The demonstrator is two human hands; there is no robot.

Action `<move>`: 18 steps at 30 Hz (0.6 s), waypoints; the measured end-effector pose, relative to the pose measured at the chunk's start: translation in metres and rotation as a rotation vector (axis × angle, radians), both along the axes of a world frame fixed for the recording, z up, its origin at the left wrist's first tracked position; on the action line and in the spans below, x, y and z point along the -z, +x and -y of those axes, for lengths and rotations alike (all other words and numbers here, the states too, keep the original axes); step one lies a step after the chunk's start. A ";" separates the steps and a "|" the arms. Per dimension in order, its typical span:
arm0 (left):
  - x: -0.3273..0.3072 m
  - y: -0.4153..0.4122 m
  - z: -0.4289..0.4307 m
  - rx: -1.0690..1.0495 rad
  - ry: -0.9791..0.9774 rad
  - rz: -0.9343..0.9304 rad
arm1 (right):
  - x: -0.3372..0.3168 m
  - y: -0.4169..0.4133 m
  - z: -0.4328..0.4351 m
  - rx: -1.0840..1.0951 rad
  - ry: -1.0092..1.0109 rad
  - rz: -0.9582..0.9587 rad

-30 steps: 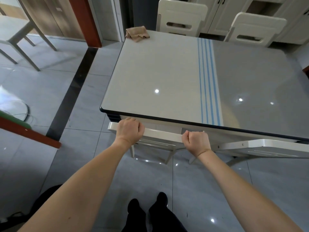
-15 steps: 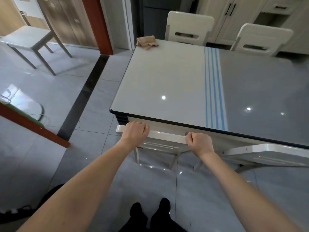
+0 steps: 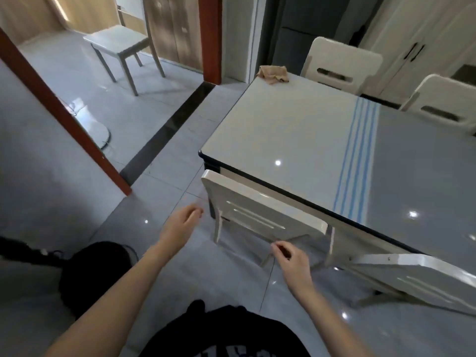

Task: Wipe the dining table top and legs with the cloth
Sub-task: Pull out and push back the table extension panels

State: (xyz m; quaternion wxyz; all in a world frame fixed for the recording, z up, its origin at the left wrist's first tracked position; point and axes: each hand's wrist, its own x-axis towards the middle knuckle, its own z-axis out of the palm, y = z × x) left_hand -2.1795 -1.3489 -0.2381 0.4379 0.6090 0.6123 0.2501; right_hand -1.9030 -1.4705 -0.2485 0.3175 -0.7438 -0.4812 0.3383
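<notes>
The cloth (image 3: 273, 74) sits in a crumpled tan heap on the far left corner of the dining table (image 3: 283, 130), right at the edge and well apart from both hands. Nothing is wiped yet by the look of it, so the step in hand is fetching that cloth. My call: walk round the left end of the table instead of stretching across the glossy top, take the heap in one full grasp, then shake it flat so a broad face meets the surface. The heap's longer run lies roughly along the table's far edge, with one loose flap trailing toward the right. It points nowhere clearly. The table's own long axis runs away to the right, out of frame. Coming closer, the left hand (image 3: 184, 225) hovers over the floor tiles, fingers loosely curled, holding nothing. The right hand (image 3: 291, 256) hangs before the near chair (image 3: 257, 210), thumb and forefinger close together, also empty. That chair is tucked against the table's near edge, and a second chair (image 3: 425, 279) stands beside it.
</notes>
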 end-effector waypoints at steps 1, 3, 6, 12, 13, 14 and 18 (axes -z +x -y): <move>0.014 -0.012 0.019 -0.075 -0.090 0.046 | 0.014 -0.001 0.003 0.005 -0.132 -0.059; 0.038 -0.036 0.060 -0.219 -0.251 0.123 | 0.041 -0.007 0.013 0.039 -0.357 -0.186; 0.066 -0.073 0.123 -0.453 -0.419 0.135 | 0.070 -0.017 0.021 0.004 -0.520 -0.242; 0.088 -0.132 0.207 -0.826 -0.586 0.168 | 0.079 -0.068 -0.018 0.046 -0.535 -0.396; 0.088 -0.139 0.213 -0.851 -0.594 0.170 | 0.078 -0.081 -0.028 0.045 -0.523 -0.415; 0.090 -0.147 0.216 -0.876 -0.601 0.174 | 0.077 -0.094 -0.039 0.026 -0.511 -0.422; 0.101 -0.179 0.217 -0.953 -0.659 0.180 | 0.080 -0.143 -0.082 -0.119 -0.496 -0.416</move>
